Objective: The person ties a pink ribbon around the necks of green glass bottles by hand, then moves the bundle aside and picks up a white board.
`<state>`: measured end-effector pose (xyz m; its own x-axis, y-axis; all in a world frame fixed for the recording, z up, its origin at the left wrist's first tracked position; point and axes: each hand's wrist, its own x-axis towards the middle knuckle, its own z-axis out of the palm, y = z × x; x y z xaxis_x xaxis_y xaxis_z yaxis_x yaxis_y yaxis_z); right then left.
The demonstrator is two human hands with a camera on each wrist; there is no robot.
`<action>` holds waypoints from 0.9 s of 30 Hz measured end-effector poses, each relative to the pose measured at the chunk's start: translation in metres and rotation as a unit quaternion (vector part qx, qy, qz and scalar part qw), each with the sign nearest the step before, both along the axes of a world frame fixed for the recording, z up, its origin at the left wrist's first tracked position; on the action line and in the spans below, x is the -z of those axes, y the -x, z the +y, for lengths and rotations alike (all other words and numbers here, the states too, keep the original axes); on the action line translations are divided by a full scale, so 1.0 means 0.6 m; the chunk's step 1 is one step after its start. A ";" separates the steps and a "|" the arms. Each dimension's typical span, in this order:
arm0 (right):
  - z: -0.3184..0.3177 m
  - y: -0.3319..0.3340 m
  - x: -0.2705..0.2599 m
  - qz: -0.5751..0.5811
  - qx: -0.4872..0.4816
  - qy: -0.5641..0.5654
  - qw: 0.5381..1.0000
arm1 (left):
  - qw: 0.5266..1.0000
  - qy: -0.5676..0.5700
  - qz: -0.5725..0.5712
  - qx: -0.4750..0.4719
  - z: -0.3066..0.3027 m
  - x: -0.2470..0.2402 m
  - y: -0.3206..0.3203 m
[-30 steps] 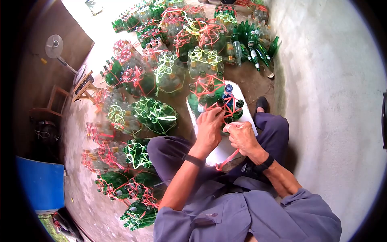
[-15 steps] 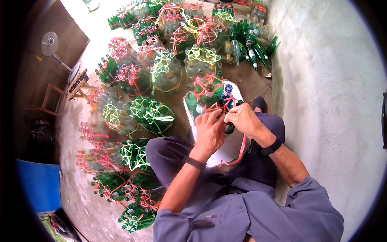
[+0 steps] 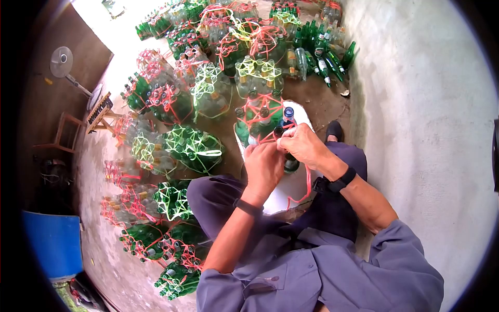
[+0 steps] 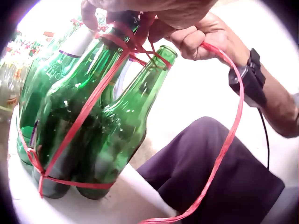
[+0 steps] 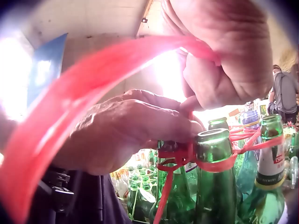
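A bundle of green bottles stands on a white board between the person's legs, laced round the necks and lower sides with red plastic twine. One bottle in it has a blue neck. My left hand is bent over the near bottle necks, its fingertips pinching the twine beside a neck. Close against it, my right hand grips the twine in curled fingers. A loose tail of twine hangs from the right fist. The fingertips partly hide the spot where both hands meet.
More twine-tied bottle bundles crowd the floor at left and ahead. Loose green bottles lie near the pale wall at right. A fan and a wooden chair are at far left. Another person stands behind.
My right hand has come up and left from beside the bottles to meet the left fingertips over the necks. The twine tail now hangs below it. The left hand has shifted slightly.
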<state>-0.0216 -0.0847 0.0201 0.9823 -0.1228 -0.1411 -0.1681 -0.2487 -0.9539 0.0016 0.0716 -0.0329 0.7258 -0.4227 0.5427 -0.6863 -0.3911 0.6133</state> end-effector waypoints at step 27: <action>-0.062 0.046 -0.064 0.038 -0.158 0.117 0.980 | 0.963 0.006 0.267 -0.032 0.005 0.019 -0.028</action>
<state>-0.0494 -0.1221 0.0588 0.9642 0.1473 -0.2203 -0.1168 -0.5101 -0.8521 0.0182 0.0748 -0.0440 0.9269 -0.3646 0.0886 -0.2462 -0.4126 0.8770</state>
